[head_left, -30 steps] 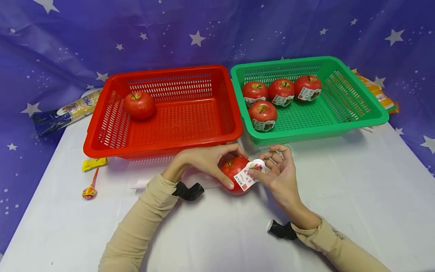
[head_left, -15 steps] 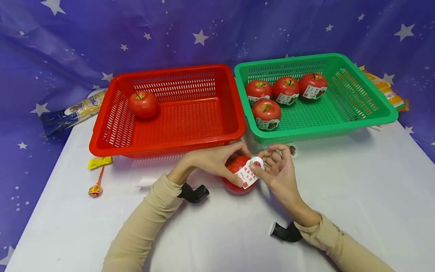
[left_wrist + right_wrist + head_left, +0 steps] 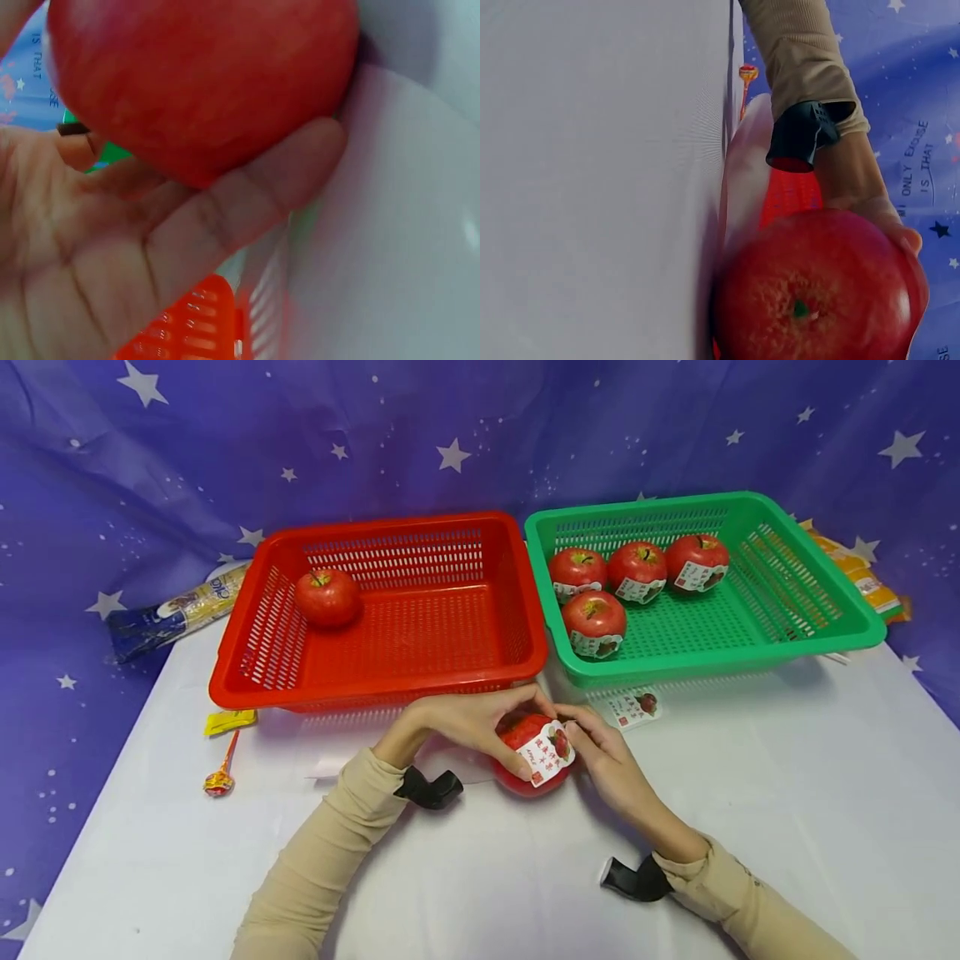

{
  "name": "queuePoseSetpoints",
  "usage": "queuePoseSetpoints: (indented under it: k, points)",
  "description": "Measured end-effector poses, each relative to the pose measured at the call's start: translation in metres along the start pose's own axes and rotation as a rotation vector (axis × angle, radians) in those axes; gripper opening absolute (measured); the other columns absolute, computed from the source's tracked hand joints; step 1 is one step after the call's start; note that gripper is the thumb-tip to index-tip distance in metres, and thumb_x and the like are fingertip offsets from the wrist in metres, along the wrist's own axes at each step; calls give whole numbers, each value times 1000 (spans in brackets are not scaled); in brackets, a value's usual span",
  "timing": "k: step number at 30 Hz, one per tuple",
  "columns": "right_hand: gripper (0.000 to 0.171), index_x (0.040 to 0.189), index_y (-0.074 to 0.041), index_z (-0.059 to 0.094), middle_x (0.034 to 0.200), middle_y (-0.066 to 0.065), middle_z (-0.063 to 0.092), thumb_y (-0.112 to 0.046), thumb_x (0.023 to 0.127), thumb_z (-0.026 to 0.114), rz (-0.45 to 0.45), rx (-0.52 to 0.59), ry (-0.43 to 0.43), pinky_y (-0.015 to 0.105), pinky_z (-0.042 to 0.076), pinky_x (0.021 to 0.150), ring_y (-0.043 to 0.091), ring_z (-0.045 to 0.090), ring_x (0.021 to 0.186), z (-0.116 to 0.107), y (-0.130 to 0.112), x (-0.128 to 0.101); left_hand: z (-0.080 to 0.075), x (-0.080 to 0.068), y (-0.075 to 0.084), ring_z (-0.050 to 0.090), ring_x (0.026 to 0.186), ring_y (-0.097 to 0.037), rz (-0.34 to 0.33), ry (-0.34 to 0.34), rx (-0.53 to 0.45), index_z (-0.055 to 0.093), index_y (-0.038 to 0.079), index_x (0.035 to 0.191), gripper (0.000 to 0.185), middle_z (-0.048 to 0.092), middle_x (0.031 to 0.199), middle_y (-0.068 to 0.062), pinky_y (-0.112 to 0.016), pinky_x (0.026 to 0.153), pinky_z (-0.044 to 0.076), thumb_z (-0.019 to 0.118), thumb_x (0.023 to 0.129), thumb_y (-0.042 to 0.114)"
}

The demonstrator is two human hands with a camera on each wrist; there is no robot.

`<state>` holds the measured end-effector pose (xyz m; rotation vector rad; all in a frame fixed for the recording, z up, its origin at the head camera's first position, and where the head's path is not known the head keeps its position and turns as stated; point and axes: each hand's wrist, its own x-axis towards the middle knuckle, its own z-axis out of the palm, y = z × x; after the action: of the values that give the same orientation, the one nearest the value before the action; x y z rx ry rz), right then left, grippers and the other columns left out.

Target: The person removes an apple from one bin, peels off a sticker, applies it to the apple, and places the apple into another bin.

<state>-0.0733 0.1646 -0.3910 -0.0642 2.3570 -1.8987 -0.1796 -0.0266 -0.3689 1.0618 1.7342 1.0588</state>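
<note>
My left hand (image 3: pixel 480 722) grips a red apple (image 3: pixel 517 781) on the white table, thumb in front and fingers round the back. Its palm and one finger show under the apple (image 3: pixel 202 82) in the left wrist view. A white label (image 3: pixel 547 756) with red lettering and an apple picture lies across the apple's upper right side. My right hand (image 3: pixel 607 764) pinches the label's upper right edge between thumb and index finger; the other fingers are mostly hidden. In the right wrist view the apple's underside (image 3: pixel 817 292) faces the camera, and the right hand is out of sight.
A red basket (image 3: pixel 390 689) with one unlabelled apple (image 3: pixel 327 599) stands behind my left hand. The green basket (image 3: pixel 720 656) beside it holds several labelled apples. Another label (image 3: pixel 628 708) lies by the green basket. A lollipop (image 3: pixel 220 781) and a yellow packet (image 3: pixel 230 722) lie left.
The right thumb has moved back from the label's face to its edge, and the label's picture now shows. The right fingers have closed in toward the apple, uncovering the label on the table.
</note>
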Motion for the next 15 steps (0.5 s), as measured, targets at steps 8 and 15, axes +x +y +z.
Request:
queuePoseSetpoints:
  k: [8, 15]
  points:
    - [32, 122, 7, 60, 106, 3, 52, -11, 95, 57, -36, -17, -44, 19, 45, 78, 5, 51, 94, -5, 3, 1, 2, 3, 1, 50, 118, -10, 26, -43, 9, 44, 12, 126, 65, 54, 125, -1, -24, 102, 42, 83, 74, 13]
    - [36, 113, 20, 58, 97, -11, 59, -12, 99, 51, 30, 145, -17, 17, 47, 70, 4, 50, 92, -8, 7, 3, 3, 5, 0, 45, 124, -9, 51, -96, 8, 42, 12, 131, 69, 52, 129, -1, -25, 106, 38, 82, 74, 11]
